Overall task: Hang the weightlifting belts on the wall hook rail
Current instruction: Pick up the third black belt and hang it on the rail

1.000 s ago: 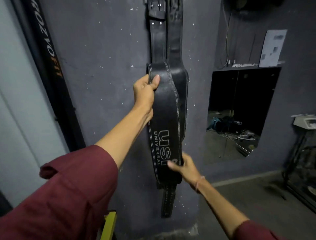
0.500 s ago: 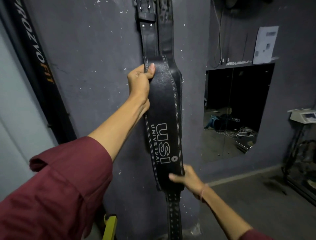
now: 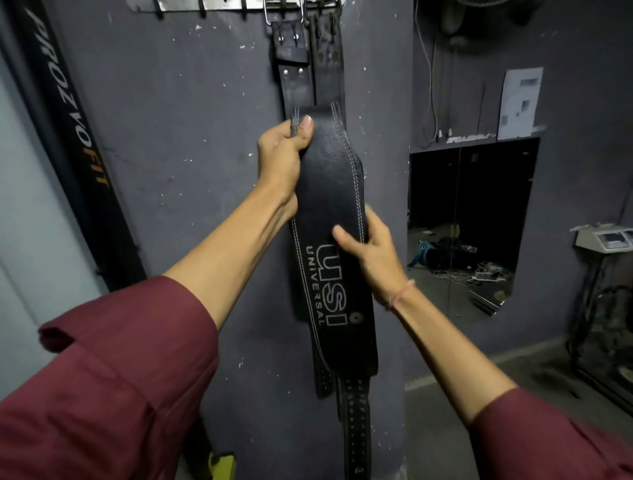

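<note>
With left hand (image 3: 282,157) fingers (image 3: 306,127) clamped on the belt (image 3: 337,212) top, right hand (image 3: 373,253) pinching its side (both below the rail (image 3: 219,4)), lift straight up onto the rail.

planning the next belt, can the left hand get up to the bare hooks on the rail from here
Probably, once it lets go: the left hand grips the belt below the rail, and only bare wall lies between it and the free hooks.
</note>
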`<state>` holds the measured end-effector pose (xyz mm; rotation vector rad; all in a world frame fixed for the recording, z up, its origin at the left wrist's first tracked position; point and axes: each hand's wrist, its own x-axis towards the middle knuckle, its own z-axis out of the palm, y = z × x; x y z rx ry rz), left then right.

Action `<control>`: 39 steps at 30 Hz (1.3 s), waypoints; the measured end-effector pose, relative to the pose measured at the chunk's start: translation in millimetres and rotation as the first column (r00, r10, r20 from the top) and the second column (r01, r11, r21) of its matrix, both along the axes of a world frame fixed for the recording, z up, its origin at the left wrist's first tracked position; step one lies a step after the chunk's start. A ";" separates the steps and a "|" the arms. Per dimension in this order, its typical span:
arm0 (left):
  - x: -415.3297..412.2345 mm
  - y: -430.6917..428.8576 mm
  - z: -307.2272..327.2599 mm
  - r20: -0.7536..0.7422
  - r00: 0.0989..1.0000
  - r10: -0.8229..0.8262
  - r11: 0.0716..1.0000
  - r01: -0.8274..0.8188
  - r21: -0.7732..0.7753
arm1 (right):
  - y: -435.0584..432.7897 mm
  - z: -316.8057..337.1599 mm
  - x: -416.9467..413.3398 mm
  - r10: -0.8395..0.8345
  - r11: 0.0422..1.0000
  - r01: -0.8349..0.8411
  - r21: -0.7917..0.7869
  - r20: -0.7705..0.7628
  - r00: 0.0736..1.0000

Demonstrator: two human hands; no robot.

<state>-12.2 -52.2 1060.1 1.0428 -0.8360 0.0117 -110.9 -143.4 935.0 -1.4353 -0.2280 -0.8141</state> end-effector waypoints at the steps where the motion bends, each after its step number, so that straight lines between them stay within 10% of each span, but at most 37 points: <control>1: -1.3 -1.0 0.6 0.025 1.000 -0.012 1.000 0.012 0.011 | -0.2 17.7 4.1 -0.006 1.000 0.006 0.001 0.047 0.999; 7: -5.5 10.6 -29.3 0.205 0.976 0.071 0.991 -0.092 0.096 | 3.0 43.1 11.9 -0.140 0.987 0.128 0.097 0.128 0.982; 18: -42.5 34.0 -260.8 -0.090 0.993 0.077 0.918 -0.036 0.396 | -5.8 77.9 25.1 -0.208 0.968 0.179 0.173 0.172 0.963; 26: -25.4 25.3 -173.5 -0.017 0.989 0.144 0.960 -0.136 0.244 | -9.2 71.7 30.5 -0.182 0.956 0.142 0.255 0.142 0.973; 35: -21.6 47.5 -338.0 -0.251 0.933 0.257 0.760 -0.035 0.649 | -8.3 94.9 28.7 -0.205 0.957 0.160 0.242 0.176 0.963; 39: -38.0 36.8 -257.4 -0.208 0.933 0.293 0.894 -0.190 0.405 | -9.3 85.6 30.1 -0.177 0.966 0.140 0.215 0.161 0.971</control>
